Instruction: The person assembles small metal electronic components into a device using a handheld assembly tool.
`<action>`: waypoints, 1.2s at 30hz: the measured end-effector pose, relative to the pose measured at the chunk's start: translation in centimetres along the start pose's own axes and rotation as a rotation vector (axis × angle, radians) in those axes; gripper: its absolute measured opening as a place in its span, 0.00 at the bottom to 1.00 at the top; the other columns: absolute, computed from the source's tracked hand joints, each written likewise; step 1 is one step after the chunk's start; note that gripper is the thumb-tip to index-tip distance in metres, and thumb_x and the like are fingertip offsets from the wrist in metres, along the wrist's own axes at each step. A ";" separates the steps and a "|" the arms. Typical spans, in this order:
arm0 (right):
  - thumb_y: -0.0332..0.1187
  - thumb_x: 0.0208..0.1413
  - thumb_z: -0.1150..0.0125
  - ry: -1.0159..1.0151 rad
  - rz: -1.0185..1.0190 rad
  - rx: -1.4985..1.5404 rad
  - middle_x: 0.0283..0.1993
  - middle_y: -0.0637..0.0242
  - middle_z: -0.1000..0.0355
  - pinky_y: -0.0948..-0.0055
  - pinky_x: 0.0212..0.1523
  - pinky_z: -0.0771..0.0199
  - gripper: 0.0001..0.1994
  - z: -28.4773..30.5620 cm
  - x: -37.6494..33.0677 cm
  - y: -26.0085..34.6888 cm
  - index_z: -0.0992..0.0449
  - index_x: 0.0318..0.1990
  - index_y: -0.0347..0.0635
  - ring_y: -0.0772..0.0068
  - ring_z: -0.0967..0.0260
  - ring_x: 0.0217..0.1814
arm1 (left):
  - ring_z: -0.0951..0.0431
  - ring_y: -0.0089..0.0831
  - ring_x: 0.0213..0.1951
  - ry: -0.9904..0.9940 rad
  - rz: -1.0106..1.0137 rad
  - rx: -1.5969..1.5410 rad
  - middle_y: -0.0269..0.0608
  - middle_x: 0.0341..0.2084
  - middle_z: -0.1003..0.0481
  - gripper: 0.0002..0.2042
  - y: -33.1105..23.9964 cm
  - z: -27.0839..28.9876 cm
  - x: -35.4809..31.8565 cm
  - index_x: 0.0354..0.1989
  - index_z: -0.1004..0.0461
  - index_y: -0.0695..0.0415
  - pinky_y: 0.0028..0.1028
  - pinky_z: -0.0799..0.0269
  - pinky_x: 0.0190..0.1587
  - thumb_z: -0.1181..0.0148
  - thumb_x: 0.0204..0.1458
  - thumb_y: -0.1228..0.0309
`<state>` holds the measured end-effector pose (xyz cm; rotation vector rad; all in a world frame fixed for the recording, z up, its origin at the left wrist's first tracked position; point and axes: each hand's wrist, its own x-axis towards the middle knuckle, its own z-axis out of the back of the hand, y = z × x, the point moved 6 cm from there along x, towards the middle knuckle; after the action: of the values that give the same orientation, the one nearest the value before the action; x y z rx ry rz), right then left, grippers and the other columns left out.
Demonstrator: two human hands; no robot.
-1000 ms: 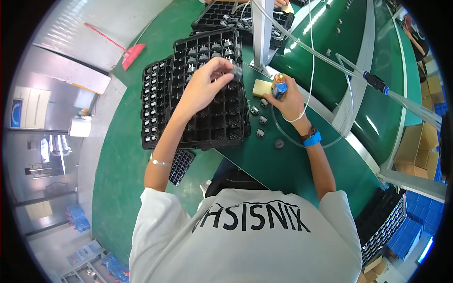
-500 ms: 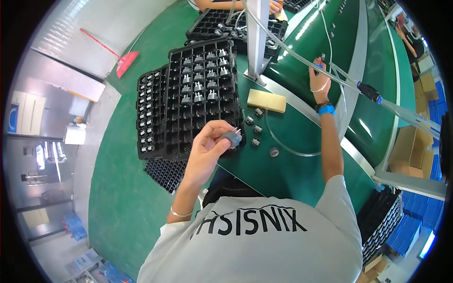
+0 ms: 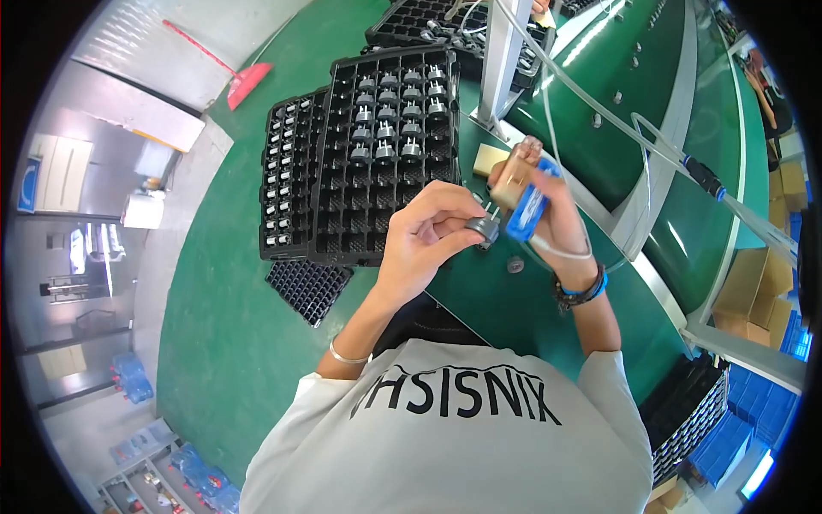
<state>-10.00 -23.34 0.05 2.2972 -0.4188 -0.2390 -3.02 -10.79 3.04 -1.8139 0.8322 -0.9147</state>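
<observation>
On the left side a shiny green floor (image 3: 214,283) extends to a pale wall (image 3: 193,43), near a red long-handled cleaning tool (image 3: 248,84). The dark green table (image 3: 475,300) lies under the hands; its near edge runs slantwise in front of the body, and a pale metal rail (image 3: 655,278) limits it on the right. A large black plastic tray (image 3: 368,218) lies left of the hands: grey pronged plugs stand in its farther compartments, while the nearer compartments show their dark bottoms. The right hand (image 3: 561,227) is above the table, its fingers closed around a blue and tan handheld object (image 3: 527,210), which is blurred. The left hand (image 3: 419,244) has its fingers narrow, thumb and fingertips pinching a dark grey round plug (image 3: 485,227), with metal pins upward. This plug is in the air, just beside the handheld object; I cannot tell if they touch. A yellow sponge block (image 3: 489,160) lies behind the right hand, and a small grey round piece (image 3: 515,265) lies nearer the body.
</observation>
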 end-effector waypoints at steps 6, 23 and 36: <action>0.41 0.56 0.54 0.028 -0.122 -0.148 0.45 0.59 0.33 0.74 0.47 0.31 0.21 -0.4 -1.2 -0.4 0.38 0.51 0.34 0.70 0.33 0.45 | 0.27 0.29 0.40 0.031 -0.017 0.035 0.42 0.39 0.35 0.11 0.1 -0.3 -0.2 0.36 0.29 0.68 0.25 0.27 0.44 0.42 0.42 0.88; 0.31 0.51 0.43 -0.328 0.490 -1.274 0.31 0.64 0.29 0.76 0.34 0.31 0.17 9.5 1.9 1.3 0.34 0.46 0.31 0.77 0.32 0.30 | 0.30 0.39 0.39 0.046 -0.330 1.340 0.40 0.34 0.29 0.09 -1.8 5.0 8.4 0.36 0.27 0.56 0.33 0.33 0.44 0.42 0.45 0.73; 0.34 0.47 0.41 -0.399 0.535 -1.572 0.22 0.52 0.32 0.63 0.22 0.33 0.16 8.9 2.4 -0.9 0.34 0.42 0.39 0.52 0.32 0.23 | 0.29 0.38 0.39 0.110 -0.178 1.570 0.41 0.33 0.30 0.06 3.1 6.9 13.2 0.34 0.29 0.56 0.32 0.33 0.44 0.44 0.46 0.75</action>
<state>-10.23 -29.62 -6.80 0.5623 -0.6772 -0.5089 8.94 -20.00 1.15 -0.4385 -0.1310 -1.2290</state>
